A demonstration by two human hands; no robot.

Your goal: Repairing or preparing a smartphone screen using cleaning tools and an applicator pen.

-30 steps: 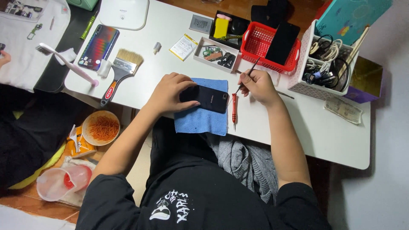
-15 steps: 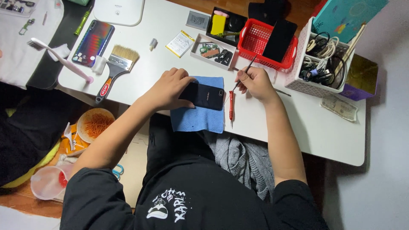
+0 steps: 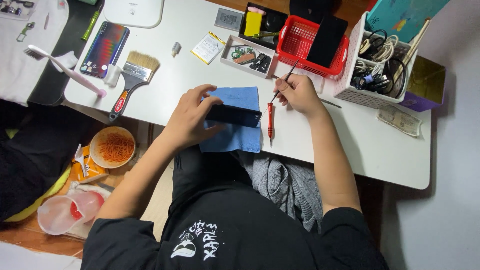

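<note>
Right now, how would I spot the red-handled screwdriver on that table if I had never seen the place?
Start at the white table and find the blue cloth at its near edge, where the left hand holds a dark phone. The red-handled screwdriver lies just beside the cloth, below the right hand. Unlike the thin dark tool in that hand, it lies unheld and is red.

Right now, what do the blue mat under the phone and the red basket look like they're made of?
The blue mat looks like soft cloth: matte, no shine, edges slightly uneven, probably microfibre. The red basket looks like moulded plastic: glossy, a stiff grid of holes in its walls. The phone on the mat shows a dark, smooth, likely glass face.
</note>
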